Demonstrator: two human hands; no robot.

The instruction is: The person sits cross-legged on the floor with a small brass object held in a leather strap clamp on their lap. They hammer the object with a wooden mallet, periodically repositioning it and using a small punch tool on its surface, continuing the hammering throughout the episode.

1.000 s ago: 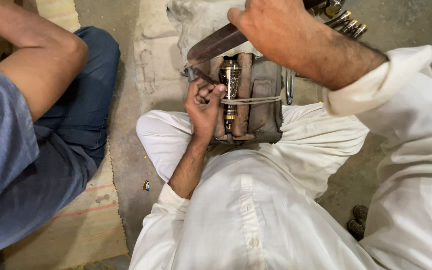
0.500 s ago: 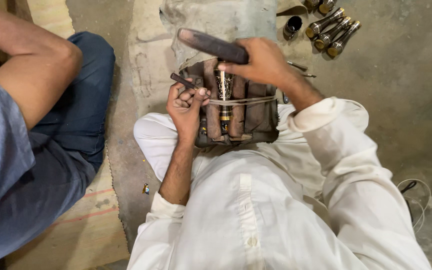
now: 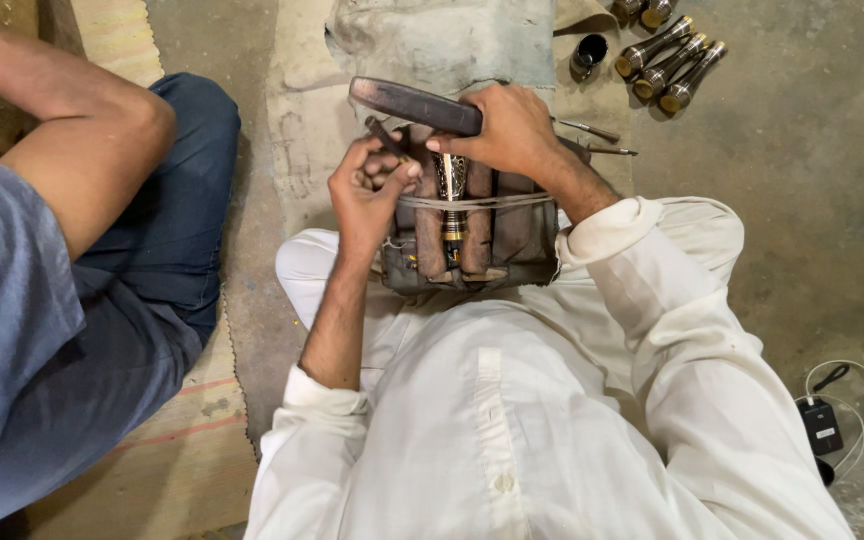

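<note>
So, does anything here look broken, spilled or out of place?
Nothing stands out. The left hand pinches a thin tool at the strapped brass piece, the right hand grips a dark flat bar, and the finished brass pieces lie together on the floor.

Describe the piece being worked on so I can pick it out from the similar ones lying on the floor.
Start at the wooden block on the lap of the person in white. The decorated metal handle lies lengthwise on it, under a cord, between the left hand and right hand. Unlike the loose handles at the upper right, it is tied down alone.
</note>
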